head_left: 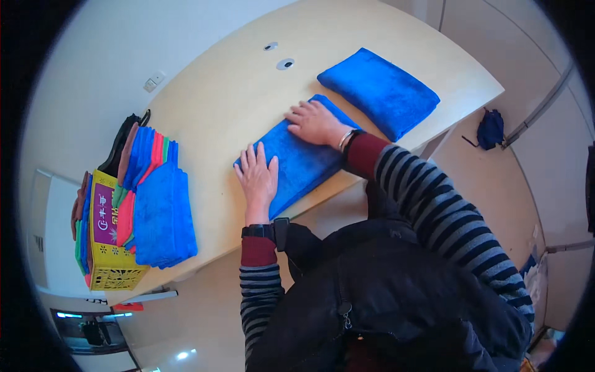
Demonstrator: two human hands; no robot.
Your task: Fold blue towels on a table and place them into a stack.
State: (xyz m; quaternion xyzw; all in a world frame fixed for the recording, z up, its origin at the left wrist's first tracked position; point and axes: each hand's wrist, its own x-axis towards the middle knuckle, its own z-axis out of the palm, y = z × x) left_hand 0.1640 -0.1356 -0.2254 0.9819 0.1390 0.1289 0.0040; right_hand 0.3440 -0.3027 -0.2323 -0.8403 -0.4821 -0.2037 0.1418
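Observation:
A folded blue towel (pixel 304 162) lies flat near the table's front edge, under both my hands. My left hand (pixel 256 178) rests on its left end with the fingers stretched out. On the upper middle part lies my right hand (pixel 315 123), palm down, its fingers reaching toward the far edge and slightly apart. Neither hand grips the cloth. Another folded blue towel (pixel 379 92) lies beyond it to the right, smooth and untouched.
At the table's left end stands a yellow basket (pixel 119 276) with folded towels in several colours. A stack of blue towels (pixel 162 217) sits beside it. Two round cable grommets (pixel 285 64) are set in the wooden table (pixel 232 93). A dark bag (pixel 490 129) lies past the right edge.

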